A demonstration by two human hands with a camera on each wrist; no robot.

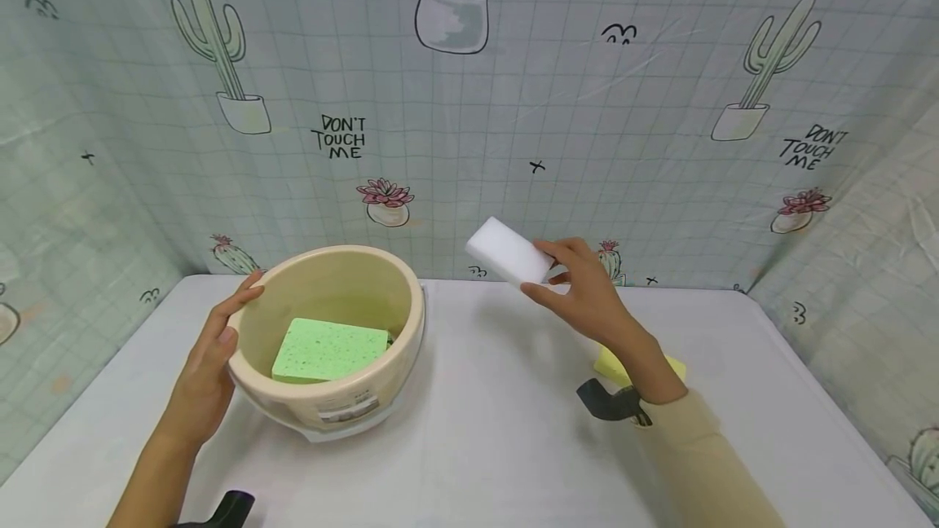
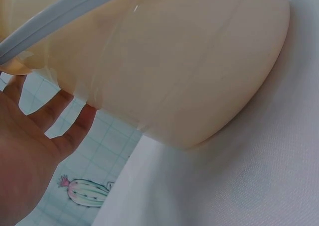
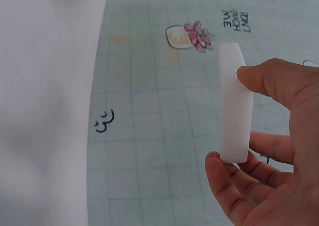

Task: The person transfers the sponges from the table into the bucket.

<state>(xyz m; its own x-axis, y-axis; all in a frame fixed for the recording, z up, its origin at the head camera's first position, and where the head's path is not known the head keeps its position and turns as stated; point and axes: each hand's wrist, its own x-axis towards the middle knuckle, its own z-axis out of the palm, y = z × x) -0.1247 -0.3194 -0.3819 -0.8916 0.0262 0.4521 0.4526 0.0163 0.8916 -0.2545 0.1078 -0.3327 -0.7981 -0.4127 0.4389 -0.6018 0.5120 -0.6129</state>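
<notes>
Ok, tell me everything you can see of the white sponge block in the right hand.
The white sponge block is a plain rectangular slab, matte, foam-like, with clean edges and no marks. The right hand pinches its near end between thumb and fingers, holding it in the air above the white table, tilted, its free end toward the cream bowl. Nothing else touches it. In the right wrist view it shows edge-on as a narrow white strip against the cactus-print backdrop.
</notes>
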